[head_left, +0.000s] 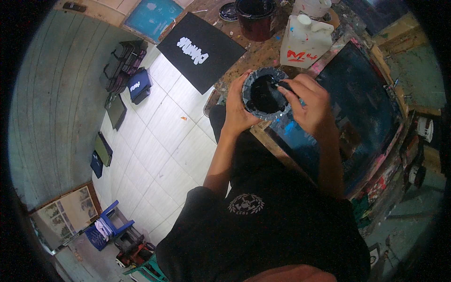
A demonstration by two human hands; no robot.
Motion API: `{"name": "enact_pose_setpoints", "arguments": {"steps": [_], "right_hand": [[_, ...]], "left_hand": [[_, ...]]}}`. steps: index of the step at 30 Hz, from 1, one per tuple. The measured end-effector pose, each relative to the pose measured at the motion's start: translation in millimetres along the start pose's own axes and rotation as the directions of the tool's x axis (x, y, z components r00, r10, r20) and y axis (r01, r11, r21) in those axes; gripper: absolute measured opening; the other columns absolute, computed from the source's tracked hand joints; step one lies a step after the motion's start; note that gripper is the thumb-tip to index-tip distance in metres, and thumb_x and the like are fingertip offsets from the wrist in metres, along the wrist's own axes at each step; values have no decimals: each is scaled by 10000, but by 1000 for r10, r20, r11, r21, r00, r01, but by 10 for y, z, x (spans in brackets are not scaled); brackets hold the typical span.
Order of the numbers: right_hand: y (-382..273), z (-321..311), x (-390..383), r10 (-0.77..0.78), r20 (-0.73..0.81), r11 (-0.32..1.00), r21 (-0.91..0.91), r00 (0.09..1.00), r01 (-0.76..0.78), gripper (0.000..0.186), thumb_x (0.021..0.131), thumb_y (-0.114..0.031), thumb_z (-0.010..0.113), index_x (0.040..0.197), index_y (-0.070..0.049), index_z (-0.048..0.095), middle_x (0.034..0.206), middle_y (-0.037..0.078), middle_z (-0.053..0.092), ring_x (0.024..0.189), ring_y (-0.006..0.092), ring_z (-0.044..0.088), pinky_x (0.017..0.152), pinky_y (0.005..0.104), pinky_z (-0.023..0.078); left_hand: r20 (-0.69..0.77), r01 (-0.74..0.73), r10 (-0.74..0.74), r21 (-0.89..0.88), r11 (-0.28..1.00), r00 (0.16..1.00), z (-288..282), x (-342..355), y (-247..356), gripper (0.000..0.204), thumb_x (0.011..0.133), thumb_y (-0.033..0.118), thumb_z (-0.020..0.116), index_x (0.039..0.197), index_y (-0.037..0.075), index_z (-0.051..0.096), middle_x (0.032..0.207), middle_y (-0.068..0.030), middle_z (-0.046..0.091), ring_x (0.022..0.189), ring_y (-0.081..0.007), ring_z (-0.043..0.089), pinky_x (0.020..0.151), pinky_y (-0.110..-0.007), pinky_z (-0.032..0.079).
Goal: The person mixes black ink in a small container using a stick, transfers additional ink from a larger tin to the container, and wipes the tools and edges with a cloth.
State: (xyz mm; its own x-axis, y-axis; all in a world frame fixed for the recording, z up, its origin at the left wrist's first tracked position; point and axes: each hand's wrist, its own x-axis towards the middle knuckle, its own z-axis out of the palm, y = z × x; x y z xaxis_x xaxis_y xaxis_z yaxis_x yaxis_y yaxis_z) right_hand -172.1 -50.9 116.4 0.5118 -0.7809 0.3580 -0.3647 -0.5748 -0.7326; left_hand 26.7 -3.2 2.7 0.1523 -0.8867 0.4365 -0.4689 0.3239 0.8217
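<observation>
My left hand [236, 107] grips the left side and underside of a round, paint-crusted grey container [249, 105] holding thick black paint [263, 94]. My right hand [303, 98] is closed on a short dark stirring tool [282, 85], which reaches into the paint from the container's right side; its lower end is hard to make out. The container is held over the edge of a paint-spattered worktable [237, 68]. Just beyond it stands a translucent jug [300, 40] with red markings. Under my right arm lies a dark blue, paint-stained screen frame [357, 98].
A black sheet with white lettering [197, 40], a dark bucket [254, 26] and a lid [228, 11] are on the table. On the white tiled floor [159, 141], folded items [140, 87] lean along the left wall. Plastic chairs [110, 221] stand at the lower left.
</observation>
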Motion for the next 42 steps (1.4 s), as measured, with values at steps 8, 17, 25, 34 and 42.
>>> {"name": "enact_pose_setpoints", "arguments": {"steps": [8,17,25,34,42], "right_hand": [[9,16,-15,-33,-31,994,-107,999,29,146,890,-59,711,986,47,684,894,196,634,801,380,645,716,424,520],[-45,8,10,28,84,995,97,996,-37,154,895,-53,705,1009,47,683,892,204,623,794,379,644,707,426,514],[-141,-3,22,127,-71,982,147,989,-116,112,900,-42,693,967,43,667,930,191,649,820,370,663,712,408,520],[-33,51,-56,8,-111,993,-112,994,-20,135,883,-45,716,977,41,672,923,196,645,835,388,653,727,394,532],[-77,39,-100,-3,-117,1000,-25,993,0,170,876,-75,726,1001,31,684,936,178,637,857,367,645,743,423,533]], "left_hand": [[10,18,-18,-9,1000,1000,7,-6,-7,1018,537,249,962,1405,45,472,1406,-196,567,1260,-381,579,1066,-446,450],[5,44,-43,-13,999,999,25,-15,-29,987,565,222,948,1406,36,467,1415,-190,564,1285,-376,561,1093,-443,428],[4,-8,8,-33,999,1000,32,-19,-82,984,579,213,940,1414,41,449,1416,-210,558,1283,-380,561,1092,-457,428],[-17,-99,99,28,995,995,50,7,-47,977,634,178,959,1431,7,420,1318,-170,633,1190,-264,647,1034,-383,503],[-28,-39,39,-20,999,999,66,-65,-119,1031,550,228,966,1417,35,442,1417,-212,552,1281,-379,566,1089,-449,436]]}}
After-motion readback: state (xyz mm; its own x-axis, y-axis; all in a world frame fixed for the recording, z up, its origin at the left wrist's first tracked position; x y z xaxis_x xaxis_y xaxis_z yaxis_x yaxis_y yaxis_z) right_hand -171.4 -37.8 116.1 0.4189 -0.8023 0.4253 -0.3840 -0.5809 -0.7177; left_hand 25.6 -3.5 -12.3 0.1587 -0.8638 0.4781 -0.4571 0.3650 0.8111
